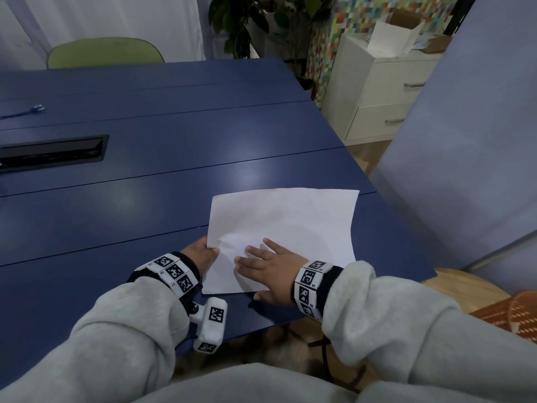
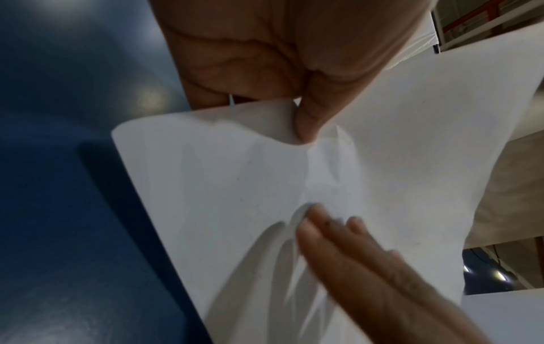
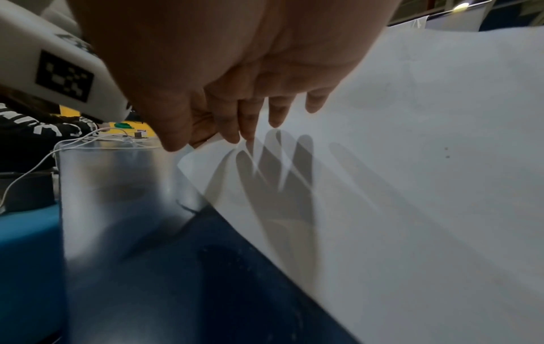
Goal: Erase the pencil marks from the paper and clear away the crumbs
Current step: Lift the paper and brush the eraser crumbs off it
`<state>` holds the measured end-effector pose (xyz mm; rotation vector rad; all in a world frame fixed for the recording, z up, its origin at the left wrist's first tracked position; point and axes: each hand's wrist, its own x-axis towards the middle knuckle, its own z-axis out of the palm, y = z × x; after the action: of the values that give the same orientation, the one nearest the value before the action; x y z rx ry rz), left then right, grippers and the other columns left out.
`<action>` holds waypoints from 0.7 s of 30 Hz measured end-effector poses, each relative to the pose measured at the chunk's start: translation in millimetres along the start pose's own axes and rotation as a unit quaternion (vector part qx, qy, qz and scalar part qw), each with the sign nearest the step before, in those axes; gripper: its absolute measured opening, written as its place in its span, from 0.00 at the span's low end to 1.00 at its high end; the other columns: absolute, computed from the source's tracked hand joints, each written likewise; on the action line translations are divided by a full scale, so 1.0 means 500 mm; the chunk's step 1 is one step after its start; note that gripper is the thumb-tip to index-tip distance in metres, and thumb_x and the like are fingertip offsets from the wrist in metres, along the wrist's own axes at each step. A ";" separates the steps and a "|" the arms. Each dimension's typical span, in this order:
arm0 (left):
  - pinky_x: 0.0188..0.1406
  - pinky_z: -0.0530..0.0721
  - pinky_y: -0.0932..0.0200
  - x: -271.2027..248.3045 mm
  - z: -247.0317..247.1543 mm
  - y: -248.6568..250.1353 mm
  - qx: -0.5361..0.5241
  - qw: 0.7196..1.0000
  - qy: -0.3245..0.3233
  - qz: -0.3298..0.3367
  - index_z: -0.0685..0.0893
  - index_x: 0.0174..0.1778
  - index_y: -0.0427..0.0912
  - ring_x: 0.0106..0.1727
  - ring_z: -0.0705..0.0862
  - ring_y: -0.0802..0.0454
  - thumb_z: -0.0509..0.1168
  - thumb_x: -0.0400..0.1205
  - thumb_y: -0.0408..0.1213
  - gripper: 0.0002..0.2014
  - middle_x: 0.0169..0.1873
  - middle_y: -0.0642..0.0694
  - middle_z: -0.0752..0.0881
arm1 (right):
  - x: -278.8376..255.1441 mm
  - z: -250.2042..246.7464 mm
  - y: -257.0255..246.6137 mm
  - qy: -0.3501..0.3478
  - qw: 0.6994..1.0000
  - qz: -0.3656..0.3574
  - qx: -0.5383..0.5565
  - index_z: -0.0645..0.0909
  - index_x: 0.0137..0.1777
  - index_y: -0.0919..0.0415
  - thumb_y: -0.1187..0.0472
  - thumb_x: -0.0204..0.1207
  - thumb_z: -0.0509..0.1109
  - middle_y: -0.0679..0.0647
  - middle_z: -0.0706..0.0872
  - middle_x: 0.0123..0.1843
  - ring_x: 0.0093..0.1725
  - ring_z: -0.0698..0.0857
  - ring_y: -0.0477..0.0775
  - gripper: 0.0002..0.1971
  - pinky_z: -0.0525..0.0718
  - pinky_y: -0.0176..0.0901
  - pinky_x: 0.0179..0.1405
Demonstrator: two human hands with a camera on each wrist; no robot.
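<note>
A white sheet of paper (image 1: 284,228) lies near the front right corner of the blue table (image 1: 145,170). My left hand (image 1: 203,253) pinches its left edge, thumb on top, and the sheet wrinkles there (image 2: 324,163). My right hand (image 1: 270,266) hovers flat over the sheet's near part with fingers straight and spread; its fingers (image 2: 324,232) look blurred and cast shadows on the paper (image 3: 412,186). Two tiny dark specks (image 3: 447,152) sit on the sheet. No eraser or pencil is in view.
A black cable tray slot (image 1: 52,151) is set in the table at the left, and a plug on a cable (image 1: 37,108) lies farther back. A green chair (image 1: 104,52) stands behind the table. A white drawer cabinet (image 1: 377,91) stands to the right.
</note>
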<state>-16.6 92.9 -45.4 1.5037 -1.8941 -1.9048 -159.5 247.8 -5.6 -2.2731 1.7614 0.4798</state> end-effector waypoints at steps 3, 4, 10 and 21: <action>0.61 0.81 0.45 0.008 -0.004 -0.002 0.012 1.000 0.006 -0.001 0.80 0.57 0.48 0.53 0.83 0.39 0.56 0.87 0.28 0.12 0.48 0.42 0.86 | -0.007 0.013 -0.004 -0.029 1.000 -0.008 0.004 0.53 0.84 0.53 0.44 0.84 0.55 0.49 0.51 0.86 0.85 0.45 0.53 0.31 0.33 0.57 0.80; 0.61 0.82 0.44 0.009 -0.006 0.001 0.021 1.000 0.010 -0.003 0.80 0.54 0.50 0.54 0.84 0.39 0.57 0.86 0.29 0.11 0.48 0.42 0.86 | -0.015 0.017 -0.001 -0.030 0.999 -0.005 0.011 0.52 0.84 0.53 0.45 0.84 0.55 0.49 0.51 0.86 0.85 0.45 0.53 0.31 0.33 0.56 0.80; 0.65 0.80 0.39 0.013 -0.023 -0.007 0.041 0.999 0.024 -0.018 0.80 0.51 0.52 0.57 0.84 0.36 0.58 0.86 0.32 0.09 0.47 0.43 0.86 | -0.093 0.031 0.092 0.044 0.966 0.220 0.125 0.38 0.84 0.51 0.40 0.81 0.44 0.45 0.37 0.85 0.84 0.39 0.48 0.35 0.29 0.47 0.77; 0.64 0.80 0.45 0.005 -0.019 0.004 0.042 0.998 0.031 -0.021 0.78 0.55 0.51 0.56 0.83 0.39 0.58 0.86 0.31 0.09 0.46 0.47 0.85 | -0.131 0.071 0.120 0.073 0.953 0.260 0.138 0.41 0.84 0.49 0.39 0.80 0.43 0.43 0.39 0.84 0.85 0.41 0.48 0.35 0.32 0.49 0.79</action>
<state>-12.9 83.6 -42.8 1.6180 -1.9545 -1.7938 -236.7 304.4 -11.6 -1.6820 2.3403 0.1321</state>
